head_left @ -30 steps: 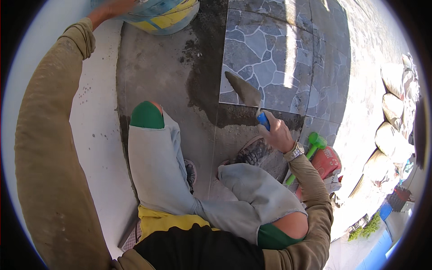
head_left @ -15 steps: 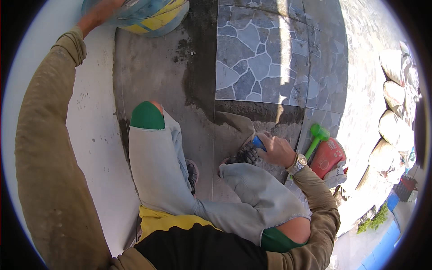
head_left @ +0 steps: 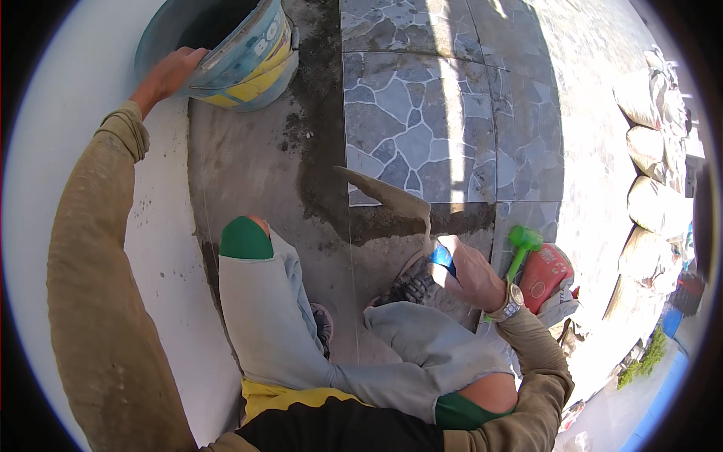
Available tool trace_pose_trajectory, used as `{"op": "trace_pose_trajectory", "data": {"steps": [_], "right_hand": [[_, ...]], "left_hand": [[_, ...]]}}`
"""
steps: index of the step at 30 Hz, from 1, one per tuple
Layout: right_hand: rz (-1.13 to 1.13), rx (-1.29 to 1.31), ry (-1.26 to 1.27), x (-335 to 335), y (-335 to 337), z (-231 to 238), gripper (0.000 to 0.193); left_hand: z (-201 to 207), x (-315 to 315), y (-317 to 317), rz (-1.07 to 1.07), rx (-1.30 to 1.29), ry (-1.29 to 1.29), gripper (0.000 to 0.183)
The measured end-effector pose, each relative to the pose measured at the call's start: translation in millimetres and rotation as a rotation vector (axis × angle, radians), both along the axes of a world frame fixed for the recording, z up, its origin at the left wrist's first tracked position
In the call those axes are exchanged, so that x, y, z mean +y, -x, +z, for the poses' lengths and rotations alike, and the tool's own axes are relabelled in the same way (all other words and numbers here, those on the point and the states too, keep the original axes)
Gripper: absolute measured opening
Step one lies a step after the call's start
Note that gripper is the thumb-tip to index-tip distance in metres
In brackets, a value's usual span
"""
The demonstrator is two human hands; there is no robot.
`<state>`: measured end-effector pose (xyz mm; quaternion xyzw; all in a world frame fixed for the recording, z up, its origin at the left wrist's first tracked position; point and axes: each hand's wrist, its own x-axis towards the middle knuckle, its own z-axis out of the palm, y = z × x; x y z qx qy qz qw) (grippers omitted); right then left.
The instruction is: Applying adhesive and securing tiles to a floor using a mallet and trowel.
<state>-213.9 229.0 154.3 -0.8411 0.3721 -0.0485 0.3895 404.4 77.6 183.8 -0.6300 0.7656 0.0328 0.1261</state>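
At the upper left, my left hand (head_left: pixel 172 74) grips the rim of a blue bucket (head_left: pixel 248 75) with a yellow band. The bucket is tilted, its dark mouth facing up and left; what lies inside cannot be made out. My right hand (head_left: pixel 474 273) is closed round the blue handle of a trowel (head_left: pixel 392 197). Its mortar-smeared blade points left and away, over the near edge of a stone-patterned tile (head_left: pixel 407 128). Beside my right wrist, a green mallet (head_left: pixel 525 239) lies with its head on the tiling.
A red bag (head_left: pixel 544 277) lies right of my right hand. A white wall (head_left: pixel 158 248) runs along my left. A taut string (head_left: pixel 354 286) crosses the bare cement floor (head_left: pixel 248 158). Several filled sacks (head_left: pixel 646 200) line the far right. My shoe (head_left: pixel 413 282) is beneath the trowel hand.
The trowel blade has risen and turned to reach over the tile edge. The bucket now shows more of itself, its mouth in view, with my left hand on its rim. The whole view has shifted.
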Motion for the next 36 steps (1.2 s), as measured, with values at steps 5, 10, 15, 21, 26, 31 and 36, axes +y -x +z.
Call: {"op": "trace_pose_trajectory", "data": {"steps": [5,10,15,21,26,31,36], "right_hand": [[0.303,0.309,0.031,-35,-18,-44,0.030],[0.044,0.196,0.374,-155,-64,-59,0.027],[0.020,0.144,0.612,-256,-95,-108,0.034],[-0.047,0.386,0.638,-292,-130,-123,0.035],[-0.025,0.374,0.656,-292,-137,-117,0.028],[-0.013,0.390,0.656,-298,-140,-120,0.029],[-0.043,0.351,0.626,-297,-138,-110,0.024]], "left_hand": [[-5,5,-6,-0.032,-0.007,0.025,0.031],[-2,4,-12,-0.082,0.035,0.034,0.032],[0,3,1,-0.090,0.042,0.071,0.030],[5,6,6,-0.022,0.038,0.024,0.027],[3,4,4,-0.012,0.100,0.002,0.030],[3,2,6,-0.005,0.098,-0.005,0.028],[8,1,10,0.070,0.161,-0.064,0.028]]}}
